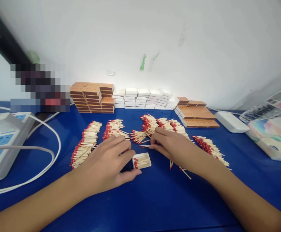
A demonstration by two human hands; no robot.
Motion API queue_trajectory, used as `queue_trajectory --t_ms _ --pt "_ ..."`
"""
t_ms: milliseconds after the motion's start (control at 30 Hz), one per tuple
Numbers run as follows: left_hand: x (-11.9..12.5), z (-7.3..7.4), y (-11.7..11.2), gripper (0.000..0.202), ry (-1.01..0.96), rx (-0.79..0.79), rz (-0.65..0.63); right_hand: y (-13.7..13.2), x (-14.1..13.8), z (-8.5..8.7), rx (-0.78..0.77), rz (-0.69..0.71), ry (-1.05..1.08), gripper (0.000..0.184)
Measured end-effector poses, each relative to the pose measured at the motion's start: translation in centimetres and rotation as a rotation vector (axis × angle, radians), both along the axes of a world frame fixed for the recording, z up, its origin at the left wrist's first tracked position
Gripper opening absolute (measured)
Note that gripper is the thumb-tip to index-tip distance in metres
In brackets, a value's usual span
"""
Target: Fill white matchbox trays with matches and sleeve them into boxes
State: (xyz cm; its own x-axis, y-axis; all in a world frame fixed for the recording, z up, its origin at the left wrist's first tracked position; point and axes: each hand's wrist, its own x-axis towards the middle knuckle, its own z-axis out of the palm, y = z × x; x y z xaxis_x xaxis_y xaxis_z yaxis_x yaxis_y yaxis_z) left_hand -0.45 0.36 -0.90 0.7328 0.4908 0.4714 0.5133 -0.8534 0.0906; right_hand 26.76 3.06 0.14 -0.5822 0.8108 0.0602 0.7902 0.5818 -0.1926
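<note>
A small white matchbox tray (pixel 151 163) with red-headed matches (pixel 142 160) in it rests on the blue tabletop. My left hand (pixel 108 159) is curled about its left end, index finger at the far corner and thumb along the near side. To the right, my right hand (pixel 173 145) pinches the plain end of a match (pixel 144 146) whose red head points left, just beyond the tray. Heaps of loose matches (pixel 149 123) lie past both hands, and another heap (pixel 86 145) is left of my left hand. A few stray matches (pixel 186 174) stick out below my right wrist.
Brown matchboxes (pixel 92 96) are stacked against the wall at left, with more brown boxes (pixel 198 112) at right. White trays (pixel 142 98) stand piled between them. A power strip (pixel 5 141) with white cables is at left; a white adapter (pixel 231 121), tissue pack (pixel 272 137) and clear bottle (pixel 263 108) are at right.
</note>
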Motion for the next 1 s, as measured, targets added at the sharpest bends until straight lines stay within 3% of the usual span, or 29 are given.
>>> queue_trajectory --t_ms 267,567,733,900,1000 --pt "0.0 0.0 0.0 0.025 0.007 -0.001 0.004 -0.3 0.2 0.5 -0.064 0.011 0.007 0.016" --pt "-0.1 0.0 0.1 0.025 0.004 0.002 -0.001 -0.3 -0.3 -0.1 0.004 0.039 0.069 0.005" --pt "-0.2 0.1 0.2 0.026 0.016 -0.005 0.008 -0.2 -0.5 -0.3 -0.047 0.037 0.055 0.014" --pt "-0.1 0.2 0.3 0.027 0.024 0.029 0.036 -0.7 -0.3 0.5 0.006 0.009 0.156 0.012" --pt "-0.1 0.2 0.2 0.027 0.017 0.030 0.043 -1.6 -0.7 1.0 -0.019 0.061 0.196 0.011"
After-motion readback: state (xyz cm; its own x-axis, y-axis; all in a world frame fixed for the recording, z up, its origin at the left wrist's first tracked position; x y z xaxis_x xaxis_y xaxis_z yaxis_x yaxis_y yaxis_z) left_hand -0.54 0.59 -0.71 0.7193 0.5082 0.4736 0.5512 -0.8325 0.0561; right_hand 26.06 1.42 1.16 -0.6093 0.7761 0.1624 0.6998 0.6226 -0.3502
